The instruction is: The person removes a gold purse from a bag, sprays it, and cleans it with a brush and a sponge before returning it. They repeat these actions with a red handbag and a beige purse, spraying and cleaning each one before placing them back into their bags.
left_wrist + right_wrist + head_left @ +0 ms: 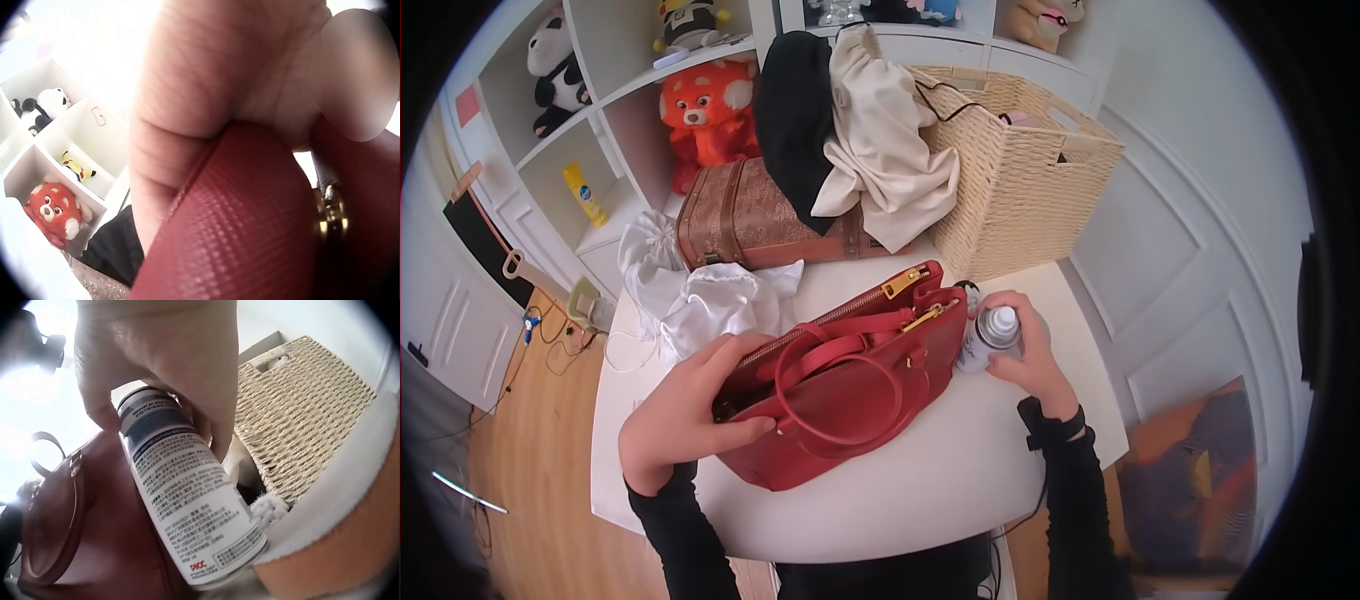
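Observation:
A red handbag (850, 400) with gold zips lies on the white table (960, 480). My left hand (685, 405) grips its left end at the open top, thumb on the front side; in the left wrist view the hand (237, 81) presses on the red leather (250, 250). My right hand (1025, 350) holds a white spray can (990, 338) upright just right of the bag. The right wrist view shows the fingers (162, 356) curled round the can's top (187, 506), with the bag (81, 525) beside it.
A wicker basket (1020, 170) stands behind the can, draped with cream and black cloth (880, 140). A brown trunk (750, 215) and white fabric (700, 295) lie behind the bag. Shelves at the back hold plush toys (705, 110). The table's front edge is near my body.

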`<state>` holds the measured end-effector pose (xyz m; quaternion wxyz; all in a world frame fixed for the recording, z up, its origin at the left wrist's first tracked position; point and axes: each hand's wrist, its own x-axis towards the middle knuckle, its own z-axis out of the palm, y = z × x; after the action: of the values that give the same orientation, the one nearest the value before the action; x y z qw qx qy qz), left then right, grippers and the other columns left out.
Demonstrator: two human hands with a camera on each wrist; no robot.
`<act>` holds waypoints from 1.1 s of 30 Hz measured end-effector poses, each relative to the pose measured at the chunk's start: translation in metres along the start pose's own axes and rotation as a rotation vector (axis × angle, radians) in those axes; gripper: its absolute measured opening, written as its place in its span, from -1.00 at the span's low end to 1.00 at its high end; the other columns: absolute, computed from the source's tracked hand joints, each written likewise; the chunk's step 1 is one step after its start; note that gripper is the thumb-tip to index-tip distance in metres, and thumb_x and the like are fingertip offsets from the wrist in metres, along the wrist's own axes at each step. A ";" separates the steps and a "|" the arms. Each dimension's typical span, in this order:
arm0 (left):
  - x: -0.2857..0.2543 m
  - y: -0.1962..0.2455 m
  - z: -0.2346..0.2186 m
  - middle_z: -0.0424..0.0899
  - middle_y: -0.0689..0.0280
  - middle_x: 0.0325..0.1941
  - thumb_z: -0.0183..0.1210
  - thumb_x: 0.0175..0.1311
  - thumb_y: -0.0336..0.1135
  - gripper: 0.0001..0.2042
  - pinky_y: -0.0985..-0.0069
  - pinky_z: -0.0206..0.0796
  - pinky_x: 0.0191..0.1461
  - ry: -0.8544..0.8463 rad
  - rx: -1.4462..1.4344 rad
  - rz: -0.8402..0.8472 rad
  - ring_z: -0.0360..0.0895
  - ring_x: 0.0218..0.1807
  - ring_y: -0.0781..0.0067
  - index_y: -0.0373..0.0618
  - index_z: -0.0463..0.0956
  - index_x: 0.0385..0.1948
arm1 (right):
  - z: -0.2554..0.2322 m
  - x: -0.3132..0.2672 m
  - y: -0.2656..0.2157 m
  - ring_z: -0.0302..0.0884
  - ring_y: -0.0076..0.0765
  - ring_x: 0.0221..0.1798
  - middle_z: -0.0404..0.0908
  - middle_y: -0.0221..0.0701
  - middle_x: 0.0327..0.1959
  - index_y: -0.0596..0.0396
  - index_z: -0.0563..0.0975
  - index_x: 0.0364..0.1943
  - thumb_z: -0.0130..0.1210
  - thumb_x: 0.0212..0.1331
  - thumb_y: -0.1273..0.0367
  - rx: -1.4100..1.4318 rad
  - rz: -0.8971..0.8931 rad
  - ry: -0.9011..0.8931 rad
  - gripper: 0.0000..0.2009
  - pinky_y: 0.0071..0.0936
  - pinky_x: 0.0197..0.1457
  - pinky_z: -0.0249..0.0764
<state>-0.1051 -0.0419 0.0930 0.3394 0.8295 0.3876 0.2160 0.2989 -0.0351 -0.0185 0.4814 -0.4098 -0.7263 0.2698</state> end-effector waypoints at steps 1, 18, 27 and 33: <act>0.000 0.002 -0.001 0.50 0.06 0.07 0.37 -0.03 -0.31 -0.32 0.39 0.41 0.16 -0.002 0.015 -0.003 0.58 0.05 0.16 -0.24 0.32 0.21 | 0.002 0.002 0.001 0.51 -0.26 0.03 0.43 -0.30 0.00 0.08 0.35 0.06 0.13 -0.14 0.53 -0.024 -0.053 0.024 -0.48 -0.33 0.20 0.38; -0.003 -0.001 0.004 0.54 0.04 0.07 0.34 -0.03 -0.36 -0.34 0.41 0.39 0.17 0.043 -0.041 -0.022 0.60 0.06 0.21 -0.26 0.33 0.21 | 0.030 -0.023 -0.013 0.44 -0.27 0.08 0.35 -0.25 0.09 0.11 0.24 0.17 0.15 0.08 0.39 0.225 -0.005 -0.020 -0.47 -0.31 0.21 0.37; -0.002 -0.005 0.006 0.58 0.04 -0.01 0.33 -0.08 -0.31 -0.35 0.39 0.42 0.11 0.076 0.015 0.055 0.63 -0.01 0.16 -0.24 0.37 0.17 | 0.045 -0.029 -0.020 0.37 -0.07 0.13 0.14 -0.11 0.24 0.10 0.19 0.24 0.04 0.17 0.45 -0.478 -0.326 0.205 -0.48 -0.19 0.26 0.30; -0.003 -0.006 0.007 0.58 0.05 -0.01 0.33 -0.09 -0.31 -0.34 0.38 0.42 0.11 0.090 -0.009 0.032 0.62 -0.02 0.15 -0.24 0.37 0.17 | 0.049 -0.030 -0.019 0.53 -0.06 -0.10 0.09 -0.17 0.25 -0.01 0.17 0.20 0.01 0.25 0.20 0.260 -0.254 0.332 -0.51 -0.25 -0.29 0.62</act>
<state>-0.1052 -0.0440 0.0841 0.3220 0.8234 0.3882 0.2599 0.2532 -0.0700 -0.0372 0.6729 -0.2887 -0.6421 0.2272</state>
